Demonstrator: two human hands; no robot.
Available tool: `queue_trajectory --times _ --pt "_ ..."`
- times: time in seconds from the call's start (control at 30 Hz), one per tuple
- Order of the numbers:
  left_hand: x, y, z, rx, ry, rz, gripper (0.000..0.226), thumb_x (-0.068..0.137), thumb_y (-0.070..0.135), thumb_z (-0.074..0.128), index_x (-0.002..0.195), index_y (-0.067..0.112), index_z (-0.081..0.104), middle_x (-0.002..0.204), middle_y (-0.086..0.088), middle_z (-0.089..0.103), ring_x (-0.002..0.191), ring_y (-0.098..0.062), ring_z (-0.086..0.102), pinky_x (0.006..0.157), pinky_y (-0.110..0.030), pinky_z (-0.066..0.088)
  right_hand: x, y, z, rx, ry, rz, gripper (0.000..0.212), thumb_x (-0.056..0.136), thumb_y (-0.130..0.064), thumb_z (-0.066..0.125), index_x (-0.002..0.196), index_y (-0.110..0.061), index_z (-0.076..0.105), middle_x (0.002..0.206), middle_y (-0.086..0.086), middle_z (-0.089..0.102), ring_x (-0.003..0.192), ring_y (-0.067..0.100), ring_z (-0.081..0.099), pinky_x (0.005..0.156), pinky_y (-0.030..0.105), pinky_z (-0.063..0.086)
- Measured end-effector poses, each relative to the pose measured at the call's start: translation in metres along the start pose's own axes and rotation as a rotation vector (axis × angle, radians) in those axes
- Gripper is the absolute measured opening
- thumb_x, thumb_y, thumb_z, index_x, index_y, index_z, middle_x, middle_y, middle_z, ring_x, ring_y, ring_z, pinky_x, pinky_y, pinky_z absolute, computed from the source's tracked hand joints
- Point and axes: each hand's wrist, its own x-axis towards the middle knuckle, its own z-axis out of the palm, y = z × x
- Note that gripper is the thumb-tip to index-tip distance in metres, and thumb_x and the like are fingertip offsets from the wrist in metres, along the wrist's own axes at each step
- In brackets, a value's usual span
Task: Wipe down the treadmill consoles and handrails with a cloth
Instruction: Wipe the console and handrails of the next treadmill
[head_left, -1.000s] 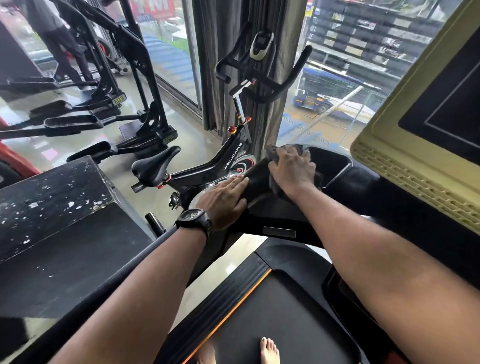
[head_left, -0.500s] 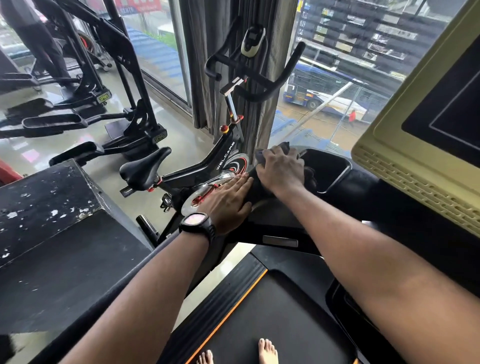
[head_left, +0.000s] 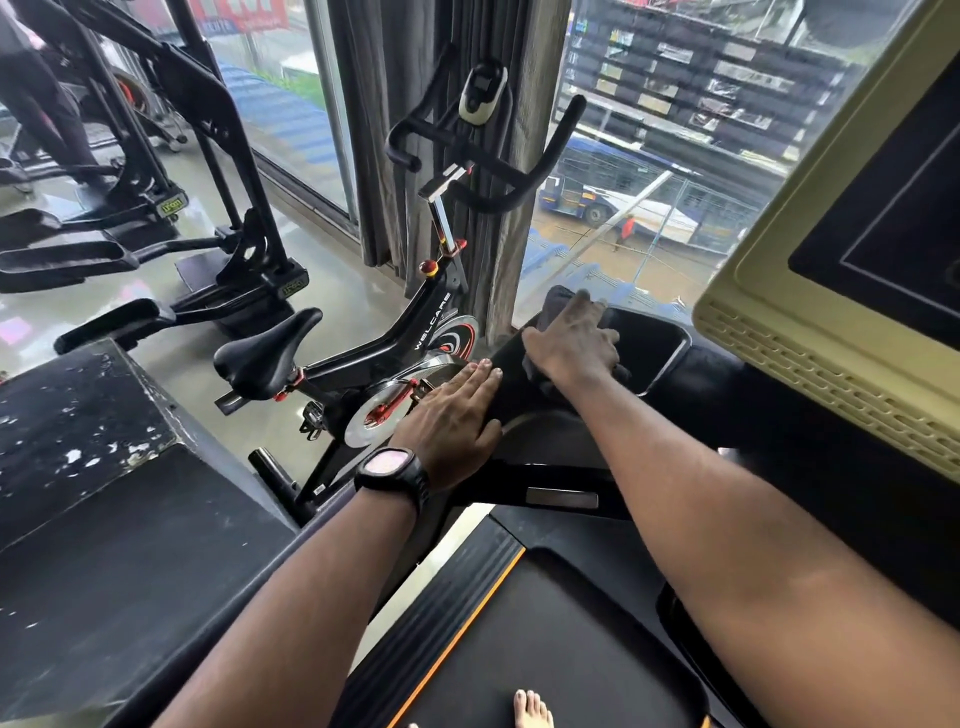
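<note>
The right hand (head_left: 574, 343) lies spread over a dark grey cloth (head_left: 557, 300), just off the middle of the view toward two o'clock. Its fingers are nearly straight and fanned, pressing the cloth flat against the left wing of the black treadmill console (head_left: 657, 345) rather than clenching it. The cloth's edge shows past the fingertips at twelve o'clock of the hand, and a little more shows beneath the wrist. At eight o'clock of that hand, close by but apart, the left hand (head_left: 452, 415) rests palm down on the console's outer edge. Its fingers are straight and held together and it holds nothing. A black watch (head_left: 392, 470) sits on that wrist. The console's yellow-green screen housing (head_left: 779, 332) fills the view at three o'clock. The treadmill belt (head_left: 571, 649) with its orange stripe runs down to six o'clock, where a bare foot (head_left: 530, 709) stands on it. A black spin bike (head_left: 363, 358) stands at ten o'clock of the left hand, just beside the treadmill, its handlebars against a grey curtain (head_left: 374, 130). Elliptical trainers (head_left: 171, 171) stand at ten o'clock of the view, and a scuffed black box (head_left: 78, 415) lies at eight o'clock. Through the window at one o'clock a blue bus (head_left: 587, 200) shows on the street.
</note>
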Motion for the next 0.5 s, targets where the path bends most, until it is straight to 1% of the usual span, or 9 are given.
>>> queue_trajectory --times 0.07,0.13,0.17,0.23,0.3,0.37,0.43,0.5 --pt "0.0 0.0 0.0 -0.014 -0.003 -0.005 0.066 0.101 0.037 0.043 0.16 0.018 0.02 0.167 -0.001 0.015 0.153 -0.011 0.009 0.12 -0.023 0.006 -0.004 0.002 -0.001 0.013 0.007 0.01 0.075 0.091 -0.049 0.059 0.145 -0.011 0.025 0.163 0.019 0.019 0.123 0.05 0.046 0.092 0.06 0.045" --pt "0.0 0.0 0.0 -0.038 -0.006 -0.005 0.066 0.101 0.036 0.044 0.159 0.018 0.02 0.167 -0.002 0.015 0.154 -0.012 0.009 0.121 -0.025 0.007 -0.011 0.002 0.0 -0.061 -0.003 -0.027 0.076 0.093 -0.049 0.057 0.15 -0.009 0.025 0.166 0.021 0.016 0.125 0.052 0.048 0.094 0.058 0.046" --pt "0.0 0.0 0.0 -0.047 -0.013 -0.004 0.066 0.101 0.036 0.044 0.159 0.017 0.02 0.167 -0.002 0.015 0.154 -0.012 0.009 0.121 -0.027 0.008 -0.015 0.004 0.0 -0.101 0.0 -0.064 0.076 0.093 -0.048 0.057 0.15 -0.008 0.028 0.165 0.023 0.019 0.126 0.052 0.049 0.094 0.056 0.047" --pt "0.0 0.0 0.0 -0.052 -0.02 -0.005 0.066 0.101 0.036 0.044 0.159 0.016 0.02 0.167 -0.002 0.015 0.154 -0.013 0.009 0.121 -0.027 0.008 -0.023 0.011 -0.001 -0.158 0.018 -0.178 0.069 0.091 -0.043 0.062 0.145 -0.007 0.038 0.155 0.026 0.036 0.122 0.048 0.055 0.094 0.053 0.05" --pt "0.001 -0.002 0.001 -0.055 -0.024 0.007 0.067 0.101 0.035 0.045 0.159 0.014 0.021 0.167 -0.004 0.016 0.154 -0.013 0.01 0.121 -0.025 0.006 -0.032 0.024 -0.007 -0.211 0.032 -0.303 0.058 0.087 -0.034 0.066 0.136 -0.009 0.047 0.137 0.019 0.054 0.115 0.042 0.06 0.091 0.049 0.053" --pt "0.002 -0.004 0.003 -0.063 -0.033 0.014 0.067 0.101 0.035 0.046 0.159 0.013 0.021 0.167 -0.006 0.017 0.154 -0.014 0.011 0.122 -0.026 0.007 -0.04 0.04 -0.013 -0.317 0.055 -0.397 0.05 0.086 -0.03 0.068 0.13 -0.011 0.051 0.126 0.011 0.059 0.109 0.038 0.063 0.088 0.048 0.054" --pt "0.003 -0.005 0.004 -0.055 -0.041 0.017 0.068 0.1 0.036 0.045 0.158 0.012 0.022 0.166 -0.007 0.017 0.154 -0.016 0.012 0.125 -0.03 0.01 -0.05 0.052 -0.014 -0.444 0.116 -0.406 0.046 0.088 -0.027 0.067 0.13 -0.013 0.053 0.13 0.01 0.059 0.107 0.038 0.064 0.087 0.049 0.055" --pt "0.004 -0.005 0.005 -0.043 -0.055 0.017 0.07 0.097 0.041 0.038 0.158 0.011 0.021 0.166 -0.008 0.018 0.154 -0.017 0.013 0.125 -0.037 0.015 -0.06 0.059 -0.005 -0.511 0.189 -0.347 0.046 0.09 -0.028 0.065 0.133 -0.014 0.053 0.148 0.013 0.051 0.115 0.042 0.059 0.088 0.051 0.054"
